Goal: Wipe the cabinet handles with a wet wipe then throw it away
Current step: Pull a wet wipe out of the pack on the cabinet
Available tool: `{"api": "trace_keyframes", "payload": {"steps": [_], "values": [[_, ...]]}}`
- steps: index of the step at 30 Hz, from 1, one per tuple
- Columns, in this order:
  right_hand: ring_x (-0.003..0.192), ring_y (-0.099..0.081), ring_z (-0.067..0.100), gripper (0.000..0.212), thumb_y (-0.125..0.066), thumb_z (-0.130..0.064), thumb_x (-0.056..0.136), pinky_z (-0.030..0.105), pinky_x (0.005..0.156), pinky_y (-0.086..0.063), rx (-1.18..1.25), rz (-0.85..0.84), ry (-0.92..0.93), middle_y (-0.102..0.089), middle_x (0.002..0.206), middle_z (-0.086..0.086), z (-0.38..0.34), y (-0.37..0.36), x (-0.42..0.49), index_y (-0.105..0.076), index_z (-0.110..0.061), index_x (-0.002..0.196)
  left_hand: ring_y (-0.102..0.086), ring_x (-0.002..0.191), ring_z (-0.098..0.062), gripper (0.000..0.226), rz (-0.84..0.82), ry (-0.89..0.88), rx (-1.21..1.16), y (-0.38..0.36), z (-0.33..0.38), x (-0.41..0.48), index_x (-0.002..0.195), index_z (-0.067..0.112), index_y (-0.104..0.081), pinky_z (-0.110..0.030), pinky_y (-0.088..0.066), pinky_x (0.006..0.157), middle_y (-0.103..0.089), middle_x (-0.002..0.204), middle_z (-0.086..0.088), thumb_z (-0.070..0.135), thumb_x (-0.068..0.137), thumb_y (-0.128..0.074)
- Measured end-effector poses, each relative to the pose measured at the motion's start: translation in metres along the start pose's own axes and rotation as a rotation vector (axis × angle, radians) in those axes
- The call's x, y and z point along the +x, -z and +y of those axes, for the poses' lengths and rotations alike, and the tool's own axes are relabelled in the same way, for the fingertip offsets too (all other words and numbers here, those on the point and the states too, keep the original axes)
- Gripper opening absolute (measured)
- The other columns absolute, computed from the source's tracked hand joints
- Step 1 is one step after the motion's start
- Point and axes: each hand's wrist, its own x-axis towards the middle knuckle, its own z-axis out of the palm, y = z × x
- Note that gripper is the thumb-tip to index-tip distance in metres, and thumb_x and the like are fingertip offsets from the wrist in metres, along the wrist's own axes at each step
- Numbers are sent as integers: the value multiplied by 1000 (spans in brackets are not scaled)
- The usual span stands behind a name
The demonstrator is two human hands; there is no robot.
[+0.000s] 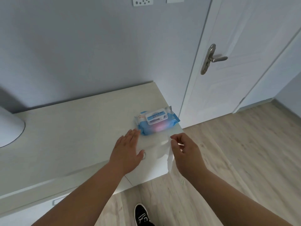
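A blue wet wipe pack [157,123] with a white lid lies near the right end of the pale cabinet top [73,136]. In front of it a thin white wet wipe [156,149] hangs spread out, pinched at its upper right corner by my right hand [185,152]. My left hand [128,149] is flat with fingers extended, its fingertips by the pack and its thumb at the wipe's left edge. A small cabinet handle [144,155] shows beside that thumb. Another handle [55,201] sits on the drawer front at lower left.
A white door [236,87] with a metal lever handle [211,58] stands right of the cabinet. A white rounded object [9,128] rests on the cabinet's left end. Wooden floor [228,152] lies to the right, my black shoe [141,216] below.
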Motion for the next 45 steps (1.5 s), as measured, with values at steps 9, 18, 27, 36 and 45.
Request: {"api": "trace_keyframes", "payload": {"steps": [9, 18, 27, 36, 45], "values": [[81, -66, 2, 18, -55, -25, 102, 21, 72, -53, 34, 2, -86, -71, 87, -13, 27, -1, -17, -65, -30, 89, -4, 162, -17, 90, -62, -97, 58, 39, 58, 72, 167, 19, 5, -39, -6, 131, 5, 176, 3, 43, 102, -52], [66, -58, 2, 19, -53, -26, 104, 14, 56, -45, 68, 47, -207, -67, 79, -4, 37, -16, -5, -61, -24, 87, 2, 162, -17, 96, -262, -214, 183, 25, 57, 121, 167, 22, 10, -44, -6, 131, 11, 175, 5, 42, 100, -56], [67, -57, 6, 17, -52, -25, 106, 9, 56, -45, 58, 145, -240, -68, 84, -3, 25, -38, 29, -60, -24, 90, 13, 161, -16, 97, -221, -343, 253, -4, 28, 122, 165, 22, 18, -39, 6, 131, 21, 173, 5, 59, 101, -45], [70, -59, 5, 17, -53, -23, 105, 4, 57, -43, 44, 184, -311, -67, 84, -5, 32, -46, 35, -63, -21, 92, 17, 160, -18, 98, -214, -323, 302, -11, 30, 126, 165, 23, 18, -42, 8, 130, 23, 173, 6, 68, 99, -39], [74, -58, 9, 19, -52, -25, 104, 19, 63, -42, 30, 117, -278, -66, 82, -7, 33, -43, 15, -59, -23, 87, -3, 162, -22, 76, 35, -248, -46, -16, 20, 49, 165, 17, -23, -42, -3, 132, -12, 175, -4, 55, 100, -35]]}}
